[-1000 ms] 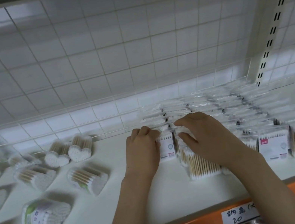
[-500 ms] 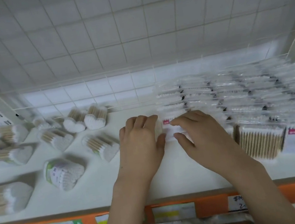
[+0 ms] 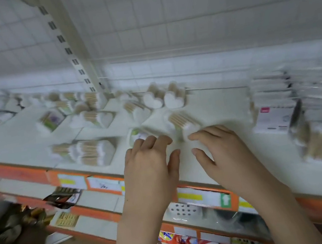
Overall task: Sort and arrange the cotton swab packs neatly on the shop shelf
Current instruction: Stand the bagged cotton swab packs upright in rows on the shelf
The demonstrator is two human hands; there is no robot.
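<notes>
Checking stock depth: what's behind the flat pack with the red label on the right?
Behind the red-label pack, more flat packs run in a row toward the wire back grid. Blur and overlap hide their count.

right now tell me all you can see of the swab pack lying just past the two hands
The swab pack is a clear wrap around a bundle of wooden-looking sticks with white cotton ends, blurred by motion. It lies on its side on the white shelf, sticks running away from the camera, near end bulging white. The right hand has its fingertips at or just short of that near end; contact is unclear. The left hand is beside it, apart.
</notes>
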